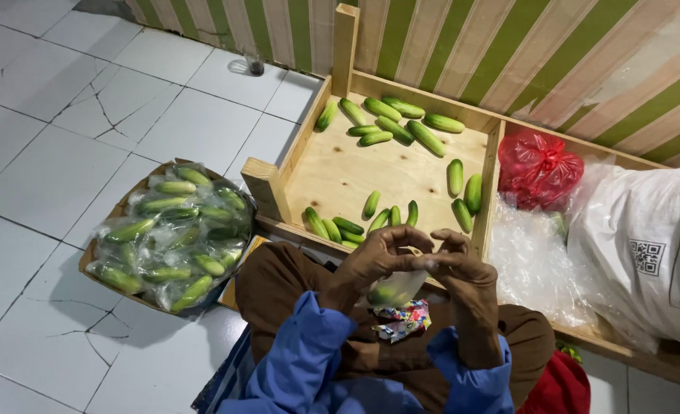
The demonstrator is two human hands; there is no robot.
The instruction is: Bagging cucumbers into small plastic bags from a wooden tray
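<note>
My left hand (374, 259) and my right hand (456, 264) meet in front of me, both pinching the top of a small clear plastic bag (395, 290) with green cucumbers inside. The bag hangs above my lap, over a small colourful wrapper (401, 319). Just beyond my hands lies a wooden tray (340, 172) with several loose cucumbers (395, 126) scattered along its far and near sides.
A cardboard box (104, 230) at left holds several bagged cucumbers (173, 238). A red plastic bag (537, 169), clear plastic sheeting (527, 264) and a large white sack (646, 253) fill the tray's right section. A small glass (255, 65) stands by the striped wall on the white tiled floor.
</note>
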